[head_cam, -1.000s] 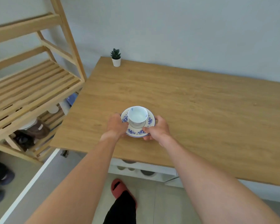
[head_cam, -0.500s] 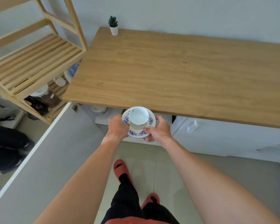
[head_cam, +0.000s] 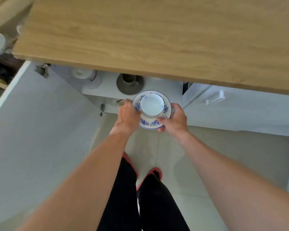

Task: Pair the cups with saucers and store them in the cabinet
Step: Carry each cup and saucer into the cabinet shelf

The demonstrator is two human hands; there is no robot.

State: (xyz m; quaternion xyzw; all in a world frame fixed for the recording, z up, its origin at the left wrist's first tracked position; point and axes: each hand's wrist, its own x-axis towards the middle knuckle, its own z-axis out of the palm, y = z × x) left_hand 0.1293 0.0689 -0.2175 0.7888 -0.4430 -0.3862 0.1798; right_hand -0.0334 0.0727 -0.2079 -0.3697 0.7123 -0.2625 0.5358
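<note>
Carrying a paired set toward storage is the step in hand, as the head view shows it: a white cup sits upright in the middle of a blue-flowered saucer, and both hands hold the saucer level just in front of the open cabinet shelf under the tabletop. The left hand grips the saucer's left rim with its fingers curled round the far edge; the right hand pinches the right rim, thumb on top and the other fingers below. Cup and saucer are off the tabletop and not yet on the shelf.

The next move, by my judgement, is to ease the set forward and down onto the bare white part of the shelf, keeping it flat so the loose cup does not slide.

On that shelf a grey cup on a grey saucer stands just beyond the held set, close enough to be knocked. A white cup and saucer stand further left. The overhanging tabletop edge hides the back of the shelf. The open cabinet door stands to the left, a closed door with a handle to the right. The person's legs and red slippers are below.
</note>
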